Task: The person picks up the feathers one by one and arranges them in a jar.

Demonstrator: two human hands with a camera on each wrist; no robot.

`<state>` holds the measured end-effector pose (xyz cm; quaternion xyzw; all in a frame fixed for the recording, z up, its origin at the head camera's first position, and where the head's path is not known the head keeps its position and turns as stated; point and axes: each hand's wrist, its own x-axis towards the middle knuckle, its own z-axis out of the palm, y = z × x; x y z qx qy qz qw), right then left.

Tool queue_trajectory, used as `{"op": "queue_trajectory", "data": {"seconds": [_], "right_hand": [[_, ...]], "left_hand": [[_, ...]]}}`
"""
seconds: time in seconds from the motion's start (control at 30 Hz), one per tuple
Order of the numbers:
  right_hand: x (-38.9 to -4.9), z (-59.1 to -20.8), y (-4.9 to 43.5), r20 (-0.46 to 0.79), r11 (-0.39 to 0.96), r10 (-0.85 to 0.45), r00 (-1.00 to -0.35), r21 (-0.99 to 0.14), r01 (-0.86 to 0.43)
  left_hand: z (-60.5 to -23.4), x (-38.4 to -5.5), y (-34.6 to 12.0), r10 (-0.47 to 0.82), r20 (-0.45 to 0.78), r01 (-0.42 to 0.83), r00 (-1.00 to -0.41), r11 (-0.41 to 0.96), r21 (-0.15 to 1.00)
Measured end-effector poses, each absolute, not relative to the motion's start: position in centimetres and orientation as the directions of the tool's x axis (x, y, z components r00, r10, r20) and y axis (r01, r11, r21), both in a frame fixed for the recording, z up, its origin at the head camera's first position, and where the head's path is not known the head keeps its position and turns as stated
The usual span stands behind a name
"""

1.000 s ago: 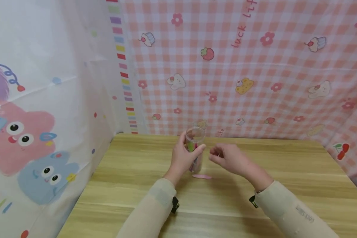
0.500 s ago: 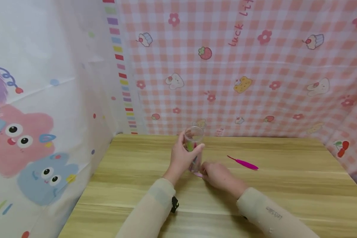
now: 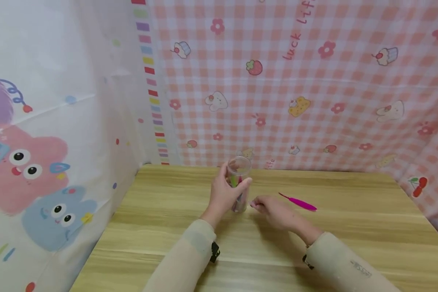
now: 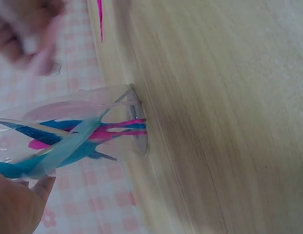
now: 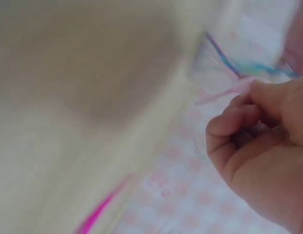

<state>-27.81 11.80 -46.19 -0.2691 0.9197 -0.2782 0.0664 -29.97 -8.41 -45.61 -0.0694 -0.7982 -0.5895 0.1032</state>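
A tall clear cup (image 3: 242,202) stands upright on the table, and my left hand (image 3: 224,192) grips it around its upper part. Inside the cup lean several slim coloured leaf-shaped strips (image 4: 88,134), in blue, teal and magenta. Just right of the cup, my right hand (image 3: 277,211) pinches a pale pink slim strip (image 5: 229,91) between thumb and fingertips; most of it is hidden in the head view. Further right, a magenta leaf-shaped strip (image 3: 302,203) with a thin stem lies on the wood.
The wood-grain table (image 3: 160,243) meets a pink checked cloth (image 3: 343,129) behind the cup. On the left hangs a white cartoon-printed cloth (image 3: 106,170). Each wrist wears a black strap.
My right hand reached down to the pale pink strip by the cup's base and lifted it off the table. The magenta strip now shows at right. My left hand keeps its grip.
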Motion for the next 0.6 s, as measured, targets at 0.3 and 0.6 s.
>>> {"op": "queue_trajectory", "data": {"seconds": [0.3,0.6], "right_hand": [[-28.1,-38.2,13.2,0.08,0.333,-0.341,-0.937,-0.922,-0.2],[-28.9,-33.6,9.3,0.26,0.174,-0.182,-0.948,-0.941,-0.291]], "left_hand": [[-45.7,-30.2,-8.2,-0.007,0.26,0.247,-0.966,0.288,0.925],[-45.5,-30.0,-8.1,-0.016,0.261,0.246,-0.965,0.283,0.927]]}}
